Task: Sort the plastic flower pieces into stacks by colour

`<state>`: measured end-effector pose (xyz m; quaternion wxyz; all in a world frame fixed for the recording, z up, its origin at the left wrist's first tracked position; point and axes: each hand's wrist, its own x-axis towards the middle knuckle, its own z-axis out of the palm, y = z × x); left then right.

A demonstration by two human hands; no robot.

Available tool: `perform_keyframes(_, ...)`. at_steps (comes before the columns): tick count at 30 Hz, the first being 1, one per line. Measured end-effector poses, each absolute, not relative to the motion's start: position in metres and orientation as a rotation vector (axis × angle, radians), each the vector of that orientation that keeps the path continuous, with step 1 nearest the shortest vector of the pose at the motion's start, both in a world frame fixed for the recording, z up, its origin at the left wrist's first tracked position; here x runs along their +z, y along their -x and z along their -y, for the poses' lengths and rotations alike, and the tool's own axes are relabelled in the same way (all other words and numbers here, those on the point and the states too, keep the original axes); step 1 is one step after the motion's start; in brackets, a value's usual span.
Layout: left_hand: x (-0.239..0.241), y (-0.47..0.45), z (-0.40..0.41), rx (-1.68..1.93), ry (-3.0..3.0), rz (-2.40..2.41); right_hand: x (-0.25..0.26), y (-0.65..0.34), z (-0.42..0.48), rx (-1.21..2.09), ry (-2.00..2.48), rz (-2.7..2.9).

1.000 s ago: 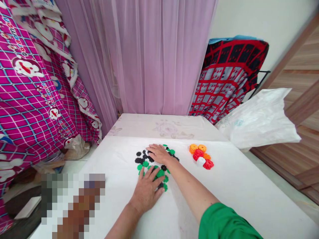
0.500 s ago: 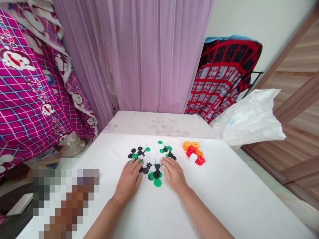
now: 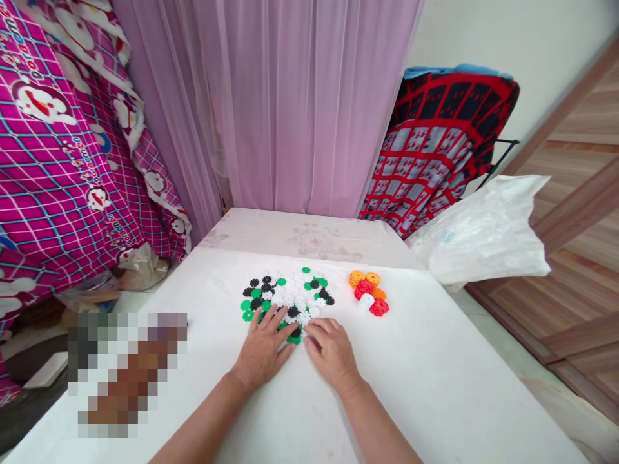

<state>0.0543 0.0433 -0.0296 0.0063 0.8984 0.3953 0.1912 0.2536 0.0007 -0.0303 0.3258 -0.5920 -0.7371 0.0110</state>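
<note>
A loose heap of small green, black and white toothed plastic discs (image 3: 290, 296) lies on the white table (image 3: 435, 367). My left hand (image 3: 265, 348) rests flat at the heap's near edge, fingers spread over green and black discs. My right hand (image 3: 331, 350) lies beside it, fingers stretched out, tips touching the white discs. Neither hand grips anything. A smaller cluster of orange, red and white discs (image 3: 368, 293) sits to the right, apart from both hands.
A white plastic bag (image 3: 483, 235) lies at the table's right edge. Pink curtain (image 3: 290, 109) hangs behind, a red and black patterned cloth (image 3: 435, 148) at the back right, pink patterned bedding (image 3: 62, 167) on the left. A blurred patch covers the lower left.
My right hand came back from the far side of the heap to its near edge. Both hands now lie side by side, closer together, and the discs are spread with white ones showing.
</note>
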Motion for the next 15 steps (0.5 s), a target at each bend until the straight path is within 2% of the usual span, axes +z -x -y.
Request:
perform_keyframes(7,-0.022,-0.036,-0.058,0.654,-2.699,-1.581,-0.045,-0.260,-0.005,-0.005,1.698,1.726)
perform_keyframes(9,-0.022,-0.037,-0.051,0.666,-2.742,-1.516,-0.047,-0.262,-0.005,-0.033,1.738,1.683)
perform_keyframes(12,-0.024,-0.046,-0.039,0.584,-2.894,-1.094,-0.045,-0.263,-0.003,-0.056,1.796,1.681)
perform_keyframes(15,-0.025,-0.054,-0.036,0.562,-2.877,-1.101,-0.046,-0.262,-0.003,-0.048,1.831,1.674)
